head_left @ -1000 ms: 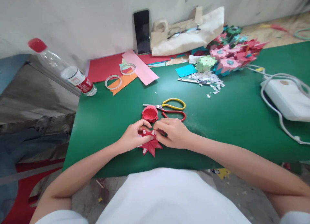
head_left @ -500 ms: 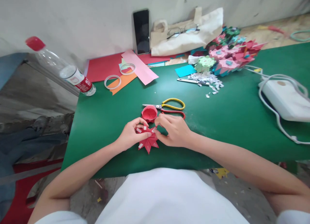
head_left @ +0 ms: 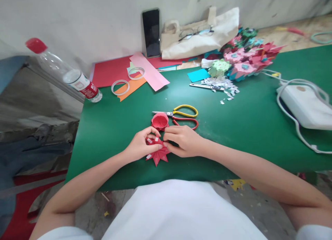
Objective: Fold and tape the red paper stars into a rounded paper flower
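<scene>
Between my hands is a red folded paper star (head_left: 157, 154) with several points and small white tape pieces on some of them. My left hand (head_left: 142, 143) pinches its left side, thumb on top. With thumb and fingers, my right hand (head_left: 183, 140) grips a point on its right side; that hand's fingertips partly hide the point. Just beyond the star stands a red cup-shaped paper piece (head_left: 159, 121). Behind that lie scissors (head_left: 181, 114), spread apart, with one yellow and one red handle; the blades point left.
On the green table (head_left: 124, 120), tape rolls (head_left: 120, 88) and coloured paper (head_left: 111, 73) lie back left near a bottle (head_left: 86, 89). A phone (head_left: 151, 33) leans on the wall. A cutter (head_left: 206, 87), white scraps (head_left: 220, 82) and paper flowers (head_left: 245, 61) lie back right; a corded white box (head_left: 306, 105) sits right.
The star has turned slightly in my hands. My right hand has shifted a little, its fingers now lower and closer together on the star's right edge.
</scene>
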`<action>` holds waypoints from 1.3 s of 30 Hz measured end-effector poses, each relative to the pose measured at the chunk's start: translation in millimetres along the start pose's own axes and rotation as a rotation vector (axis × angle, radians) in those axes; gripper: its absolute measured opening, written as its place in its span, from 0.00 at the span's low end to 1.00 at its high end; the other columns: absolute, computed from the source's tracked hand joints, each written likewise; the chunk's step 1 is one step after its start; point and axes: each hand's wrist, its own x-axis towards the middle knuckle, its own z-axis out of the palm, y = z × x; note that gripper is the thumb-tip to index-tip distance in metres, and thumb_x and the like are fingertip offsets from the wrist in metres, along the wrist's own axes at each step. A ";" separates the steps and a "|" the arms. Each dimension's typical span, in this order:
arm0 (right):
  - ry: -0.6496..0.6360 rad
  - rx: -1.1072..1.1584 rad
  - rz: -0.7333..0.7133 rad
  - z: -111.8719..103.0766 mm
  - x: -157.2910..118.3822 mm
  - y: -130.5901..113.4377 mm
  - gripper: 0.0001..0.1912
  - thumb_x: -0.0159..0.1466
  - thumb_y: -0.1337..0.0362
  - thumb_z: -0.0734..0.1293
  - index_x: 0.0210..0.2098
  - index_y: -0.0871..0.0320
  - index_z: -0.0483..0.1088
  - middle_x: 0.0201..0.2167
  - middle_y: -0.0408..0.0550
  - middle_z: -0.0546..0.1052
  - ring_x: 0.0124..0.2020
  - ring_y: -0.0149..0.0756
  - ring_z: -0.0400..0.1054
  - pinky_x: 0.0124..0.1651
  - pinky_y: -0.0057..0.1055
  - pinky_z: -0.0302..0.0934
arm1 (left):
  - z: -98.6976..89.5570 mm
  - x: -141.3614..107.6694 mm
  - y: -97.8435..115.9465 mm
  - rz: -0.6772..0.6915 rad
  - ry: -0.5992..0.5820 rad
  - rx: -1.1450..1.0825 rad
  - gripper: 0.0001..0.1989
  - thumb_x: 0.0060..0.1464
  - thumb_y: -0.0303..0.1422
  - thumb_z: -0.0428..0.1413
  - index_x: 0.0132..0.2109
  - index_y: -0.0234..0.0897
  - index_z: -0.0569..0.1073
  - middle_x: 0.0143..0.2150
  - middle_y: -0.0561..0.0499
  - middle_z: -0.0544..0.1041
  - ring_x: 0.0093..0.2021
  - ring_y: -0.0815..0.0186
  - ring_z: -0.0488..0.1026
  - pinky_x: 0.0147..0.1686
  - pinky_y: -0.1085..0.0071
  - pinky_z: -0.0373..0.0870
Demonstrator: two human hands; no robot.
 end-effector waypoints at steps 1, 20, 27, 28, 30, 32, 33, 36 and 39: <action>-0.006 0.007 0.001 -0.2 0.0 0.3 0.11 0.67 0.64 0.57 0.30 0.60 0.66 0.27 0.45 0.69 0.25 0.27 0.58 0.28 0.26 0.46 | 0.0 -0.1 0.1 -0.002 0.001 -0.002 0.14 0.46 0.32 0.62 0.39 0.35 0.66 0.26 0.59 0.70 0.21 0.79 0.57 0.25 0.80 0.55; -0.109 0.088 -0.045 -3.5 2.5 6.3 0.13 0.68 0.67 0.54 0.31 0.60 0.66 0.28 0.45 0.70 0.25 0.27 0.57 0.29 0.26 0.47 | 0.8 -0.2 -0.4 0.007 -0.003 -0.006 0.14 0.46 0.32 0.62 0.38 0.35 0.65 0.27 0.59 0.70 0.22 0.78 0.59 0.25 0.79 0.55; -0.100 0.129 -0.004 -2.4 2.3 2.8 0.10 0.65 0.68 0.57 0.30 0.60 0.66 0.28 0.45 0.69 0.25 0.26 0.58 0.28 0.25 0.48 | 0.2 0.5 -1.7 0.011 -0.004 0.007 0.15 0.46 0.31 0.62 0.38 0.35 0.65 0.28 0.58 0.72 0.23 0.78 0.60 0.25 0.80 0.56; -0.098 0.138 -0.002 -2.7 2.6 2.3 0.10 0.65 0.68 0.57 0.29 0.60 0.66 0.28 0.44 0.69 0.25 0.25 0.58 0.28 0.25 0.48 | 0.1 0.5 -2.1 0.013 -0.005 0.007 0.14 0.46 0.30 0.62 0.38 0.35 0.65 0.28 0.58 0.72 0.23 0.78 0.60 0.25 0.80 0.56; -0.089 0.154 -0.006 -5.1 3.6 2.6 0.09 0.65 0.68 0.58 0.28 0.60 0.65 0.27 0.44 0.68 0.24 0.25 0.57 0.28 0.24 0.48 | 0.0 0.7 -2.8 0.019 -0.006 0.002 0.14 0.46 0.30 0.61 0.38 0.36 0.65 0.28 0.59 0.71 0.23 0.78 0.59 0.25 0.80 0.57; -0.067 0.168 -0.032 -11.2 5.1 6.7 0.09 0.64 0.69 0.58 0.28 0.60 0.65 0.26 0.43 0.68 0.24 0.25 0.57 0.28 0.24 0.49 | 0.3 0.8 -3.2 0.025 0.002 -0.011 0.13 0.47 0.30 0.61 0.38 0.36 0.65 0.27 0.59 0.70 0.23 0.78 0.60 0.26 0.80 0.57; -0.050 0.172 -0.050 -15.9 5.6 11.2 0.08 0.64 0.70 0.58 0.28 0.60 0.65 0.26 0.43 0.68 0.25 0.25 0.57 0.29 0.24 0.50 | 0.5 0.9 -3.3 0.029 0.011 -0.017 0.13 0.47 0.30 0.61 0.38 0.36 0.65 0.27 0.59 0.69 0.24 0.77 0.60 0.26 0.80 0.57; 0.033 0.134 -0.042 -36.4 2.6 37.4 0.08 0.62 0.71 0.59 0.29 0.59 0.66 0.25 0.42 0.69 0.25 0.25 0.59 0.31 0.24 0.53 | 0.8 1.0 -3.5 0.029 0.033 -0.028 0.12 0.47 0.29 0.61 0.37 0.36 0.66 0.27 0.59 0.67 0.25 0.77 0.61 0.26 0.79 0.57; 0.220 -0.162 0.146 -62.6 -11.1 79.7 0.07 0.62 0.70 0.61 0.28 0.57 0.67 0.23 0.40 0.69 0.22 0.24 0.58 0.28 0.24 0.52 | 0.0 0.9 -4.6 0.027 0.024 -0.023 0.13 0.47 0.30 0.62 0.38 0.36 0.66 0.28 0.58 0.68 0.25 0.77 0.61 0.27 0.79 0.58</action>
